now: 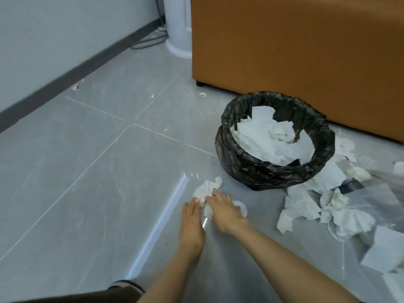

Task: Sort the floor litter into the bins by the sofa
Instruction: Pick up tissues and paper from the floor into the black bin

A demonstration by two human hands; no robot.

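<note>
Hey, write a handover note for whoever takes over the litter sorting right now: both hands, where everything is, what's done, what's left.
Left hand: fingers straight, touching the crumpled tissue on the floor.
Right hand: on top of the same tissue; can't tell if it grips.
Black-lined bin: beside the sofa; the only bin in view.
Done: white paper already in the bin.
Left: this tissue, the paper pile right of the bin, and the small scraps towards the wall.
</note>
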